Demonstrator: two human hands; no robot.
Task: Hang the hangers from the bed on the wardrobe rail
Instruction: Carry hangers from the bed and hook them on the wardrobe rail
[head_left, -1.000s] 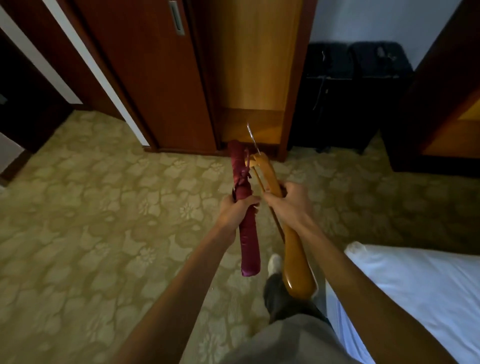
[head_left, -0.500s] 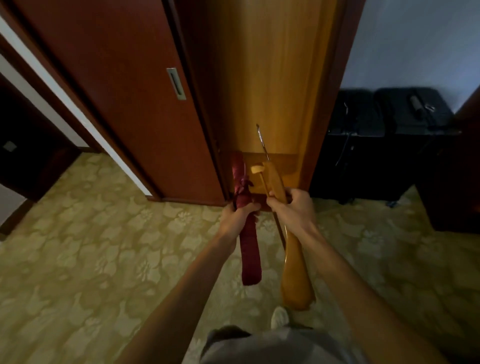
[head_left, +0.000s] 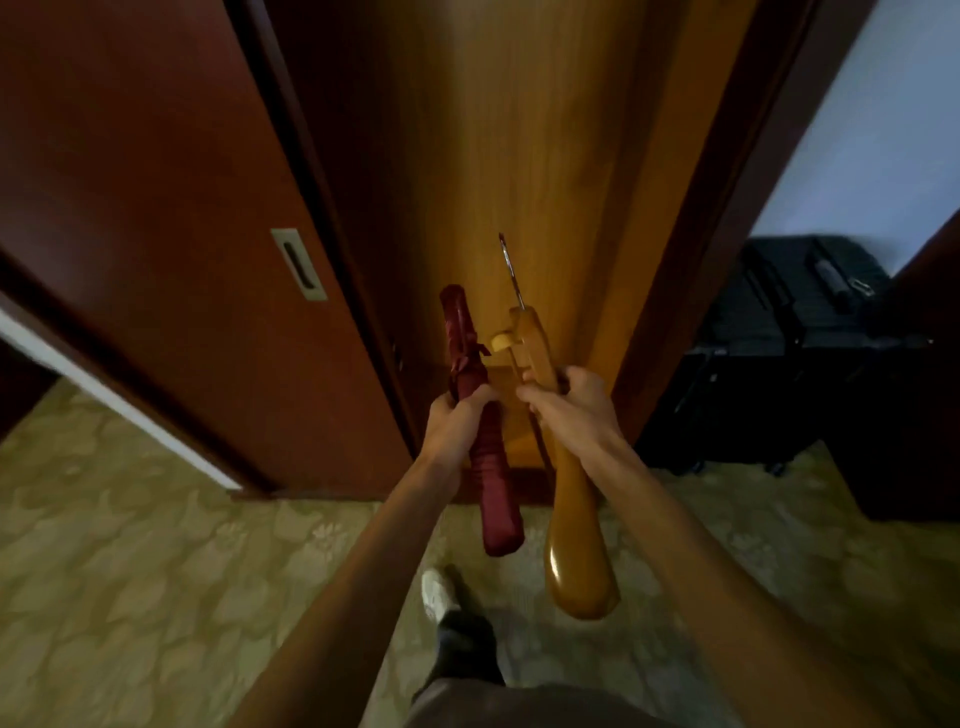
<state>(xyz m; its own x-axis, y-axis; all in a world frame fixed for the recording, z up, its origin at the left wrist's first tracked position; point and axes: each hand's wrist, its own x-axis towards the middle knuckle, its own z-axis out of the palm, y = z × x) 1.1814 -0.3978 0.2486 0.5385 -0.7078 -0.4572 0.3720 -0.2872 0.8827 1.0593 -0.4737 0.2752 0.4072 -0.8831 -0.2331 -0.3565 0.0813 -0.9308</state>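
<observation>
Gripping a red padded hanger (head_left: 485, 441) at its middle, the left hand (head_left: 457, 423) has its fingers wrapped tight around the fabric, one end pointing near toward the floor and the other far toward the wardrobe. Just right of it, the right hand (head_left: 574, 410) is clenched on a wooden hanger (head_left: 571, 525), whose broad glossy end hangs low and whose metal hook (head_left: 511, 273) sticks up. The two hangers sit side by side, close but apart. Beyond them is the open wardrobe interior (head_left: 519, 156), with a dark sliding door (head_left: 156, 234) on the left. Dark luggage (head_left: 789, 332) stands far right on patterned carpet (head_left: 130, 571).
</observation>
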